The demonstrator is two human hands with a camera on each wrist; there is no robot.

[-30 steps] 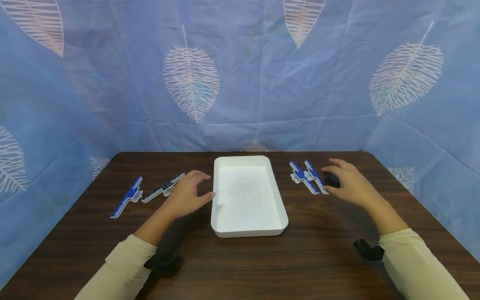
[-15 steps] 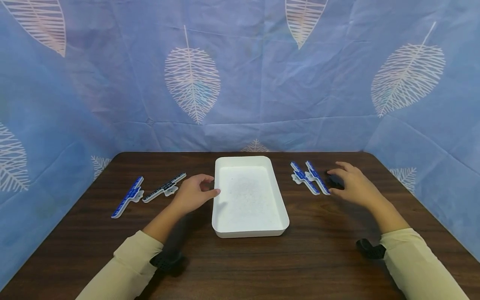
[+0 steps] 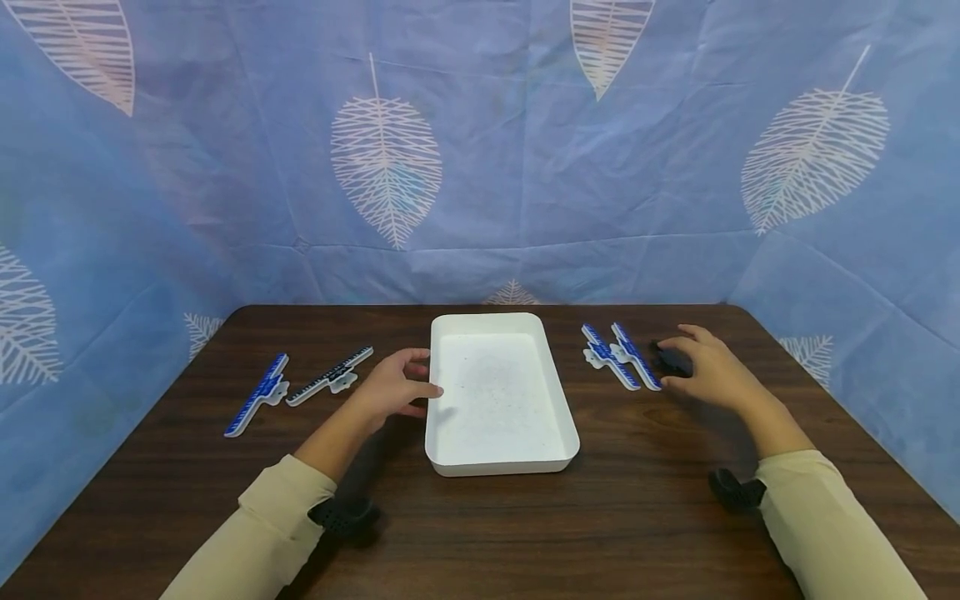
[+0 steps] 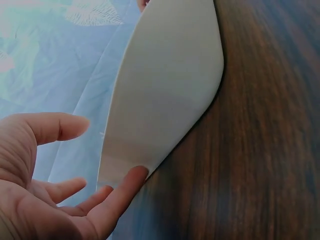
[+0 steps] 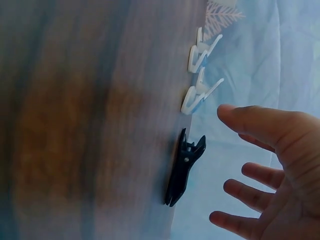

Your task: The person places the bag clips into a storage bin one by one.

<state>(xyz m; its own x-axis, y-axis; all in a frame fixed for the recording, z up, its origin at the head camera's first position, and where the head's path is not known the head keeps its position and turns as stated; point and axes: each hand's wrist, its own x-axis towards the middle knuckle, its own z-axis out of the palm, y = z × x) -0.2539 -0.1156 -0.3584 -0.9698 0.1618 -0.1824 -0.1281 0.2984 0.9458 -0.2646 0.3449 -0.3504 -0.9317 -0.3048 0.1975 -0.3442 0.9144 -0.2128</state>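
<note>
My left hand (image 3: 397,385) is at the left side of a white rectangular tray (image 3: 491,471). Its thumb reaches over the rim, while in the left wrist view one fingertip (image 4: 137,175) meets the tray's outer wall low down. On the right, my right hand (image 3: 712,371) hovers beside a black clip (image 5: 184,170), thumb and fingers spread and nothing held. Two blue-and-white ruler clips (image 3: 609,357) lie side by side between the tray and that hand. Left of the tray are a blue ruler clip (image 3: 257,395) and a black-and-white ruler clip (image 3: 330,377).
The dark wood-grain table (image 3: 510,542) carries everything. A blue leaf-patterned cloth (image 3: 480,183) hangs behind it and along both sides. Black devices are strapped at both wrists, the left one (image 3: 345,515) low over the table.
My left hand has moved right and slightly down onto the tray's left edge, its thumb now over the rim. My right hand has shifted slightly right, staying near the black clip.
</note>
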